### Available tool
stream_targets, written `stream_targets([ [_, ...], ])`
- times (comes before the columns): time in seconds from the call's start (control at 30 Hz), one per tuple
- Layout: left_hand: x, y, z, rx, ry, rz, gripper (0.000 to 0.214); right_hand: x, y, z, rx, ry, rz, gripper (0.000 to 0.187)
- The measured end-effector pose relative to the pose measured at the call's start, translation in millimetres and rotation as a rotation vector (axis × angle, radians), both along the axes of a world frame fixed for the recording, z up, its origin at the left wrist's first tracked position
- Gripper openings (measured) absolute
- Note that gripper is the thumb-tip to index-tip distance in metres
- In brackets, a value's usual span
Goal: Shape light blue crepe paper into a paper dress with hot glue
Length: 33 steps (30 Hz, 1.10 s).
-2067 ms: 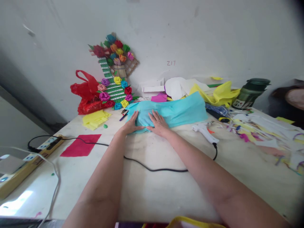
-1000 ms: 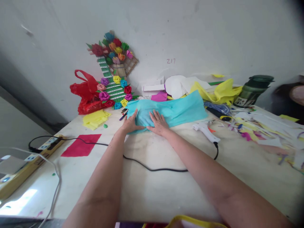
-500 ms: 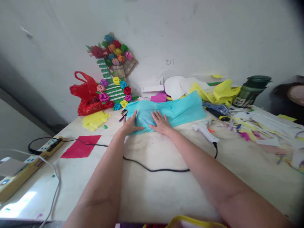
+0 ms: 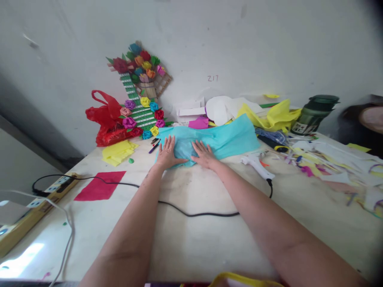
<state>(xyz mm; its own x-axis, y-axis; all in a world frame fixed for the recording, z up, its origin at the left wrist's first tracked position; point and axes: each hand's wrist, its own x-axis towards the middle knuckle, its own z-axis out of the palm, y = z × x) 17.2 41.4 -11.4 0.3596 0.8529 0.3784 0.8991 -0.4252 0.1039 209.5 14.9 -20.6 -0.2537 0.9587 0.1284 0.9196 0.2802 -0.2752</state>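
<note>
A wide sheet of turquoise crepe paper (image 4: 230, 137) lies across the far part of the table, its right end slightly raised. My left hand (image 4: 168, 154) rests flat on the sheet's left end, fingers spread and thumb pointing right. A short way to the right, my right hand (image 4: 205, 154) also lies flat on the paper with its fingers apart. Between the hands the paper looks bluer and a little bulged; what lies under it, if anything, is hidden. Neither hand grips anything.
A white glue gun (image 4: 257, 165) lies to the right, its black cord (image 4: 197, 214) crossing under my forearms. Red paper (image 4: 101, 185) and a power strip (image 4: 44, 207) are at left. Paper flowers (image 4: 143, 67) lean on the wall. Paper scraps (image 4: 332, 163) and a green bottle (image 4: 315, 113) are right.
My left hand has shifted a little right and lies flatter, farther onto the turquoise paper, its fingers now pointing away. My right hand stays almost in place.
</note>
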Motion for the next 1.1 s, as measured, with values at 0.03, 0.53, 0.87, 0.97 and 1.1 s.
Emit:
stream_targets([
  [0.03,0,0,-1.0,0.004,0.009,0.001,0.111,1,1,0.9,-0.01,0.009,0.003,0.066],
  [0.53,35,-12,1.6,0.17,-0.008,0.07,0.093,9,2,-1.8,-0.007,-0.016,-0.01,0.064],
  [0.87,48,-20,1.9,0.17,0.049,0.098,0.09,11,8,-5.5,0.123,0.279,-0.105,0.065],
  [0.97,49,-18,1.2,0.147,0.031,0.12,0.091,13,11,-9.5,0.153,0.354,-0.13,0.064],
  [1.1,51,-23,3.8,0.2,0.035,0.03,0.081,17,13,-10.8,0.15,0.47,-0.169,0.068],
])
